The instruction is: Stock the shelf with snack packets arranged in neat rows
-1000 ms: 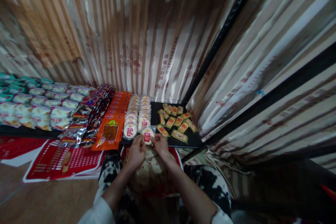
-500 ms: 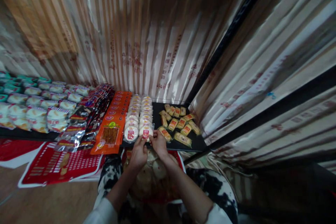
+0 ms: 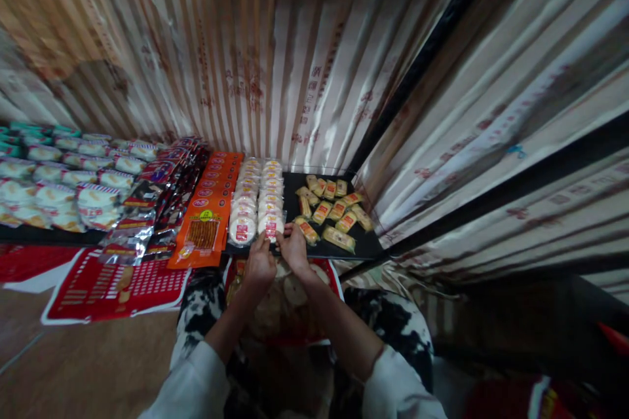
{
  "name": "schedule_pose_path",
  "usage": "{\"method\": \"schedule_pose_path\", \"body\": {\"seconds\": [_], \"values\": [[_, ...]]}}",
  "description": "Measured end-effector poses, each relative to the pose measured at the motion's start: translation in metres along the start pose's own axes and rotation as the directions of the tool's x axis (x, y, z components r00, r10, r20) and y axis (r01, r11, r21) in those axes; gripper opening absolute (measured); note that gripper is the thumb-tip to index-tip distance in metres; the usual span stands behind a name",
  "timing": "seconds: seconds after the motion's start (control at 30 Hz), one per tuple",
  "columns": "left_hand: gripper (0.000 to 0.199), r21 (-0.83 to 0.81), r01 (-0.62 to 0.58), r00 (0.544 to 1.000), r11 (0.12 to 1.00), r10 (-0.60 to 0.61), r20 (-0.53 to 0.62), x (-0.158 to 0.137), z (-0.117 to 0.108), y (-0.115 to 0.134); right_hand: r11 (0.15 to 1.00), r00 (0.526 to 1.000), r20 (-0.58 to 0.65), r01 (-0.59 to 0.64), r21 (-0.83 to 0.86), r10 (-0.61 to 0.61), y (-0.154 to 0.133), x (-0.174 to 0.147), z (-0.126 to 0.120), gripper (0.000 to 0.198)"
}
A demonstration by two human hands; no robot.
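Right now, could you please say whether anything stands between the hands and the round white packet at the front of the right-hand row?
Nothing visible does: fingertips of the left hand and right hand are at the near edge of the round white packet. Orange packs lie to the left, yellow packets to the right.

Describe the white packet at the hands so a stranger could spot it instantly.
On the black shelf, between the orange packets and small yellow packets, lie two rows of round white packets. Take the right row's front packet. Among its neighbours, it alone is touched by the left hand and right hand.
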State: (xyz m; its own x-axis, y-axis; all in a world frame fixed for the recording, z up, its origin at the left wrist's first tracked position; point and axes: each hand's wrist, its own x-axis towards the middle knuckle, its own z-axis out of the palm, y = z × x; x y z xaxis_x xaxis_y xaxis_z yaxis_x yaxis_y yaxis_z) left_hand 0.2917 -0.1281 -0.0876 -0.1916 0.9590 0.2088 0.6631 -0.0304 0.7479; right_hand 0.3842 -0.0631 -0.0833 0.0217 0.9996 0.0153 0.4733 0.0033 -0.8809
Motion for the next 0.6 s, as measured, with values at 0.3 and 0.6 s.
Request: {"method": "schedule_pose_path", "body": {"seconds": [0.3,0.6], "values": [[0.032,-0.01,-0.046,0.998,0.999,0.046,0.048,-0.027,-0.02,0.024,0.984,0.987,-0.003,0.159,-0.08,-0.16,0.036,-0.063,-0.047,0.021],[0.03,-0.078,-0.034,0.878,0.996,0.067,0.474,-0.086,0.038,0.04,0.921,0.995,-0.054,-0.1,-0.376,0.086,0.138,-0.073,-0.099,0.025]]}}
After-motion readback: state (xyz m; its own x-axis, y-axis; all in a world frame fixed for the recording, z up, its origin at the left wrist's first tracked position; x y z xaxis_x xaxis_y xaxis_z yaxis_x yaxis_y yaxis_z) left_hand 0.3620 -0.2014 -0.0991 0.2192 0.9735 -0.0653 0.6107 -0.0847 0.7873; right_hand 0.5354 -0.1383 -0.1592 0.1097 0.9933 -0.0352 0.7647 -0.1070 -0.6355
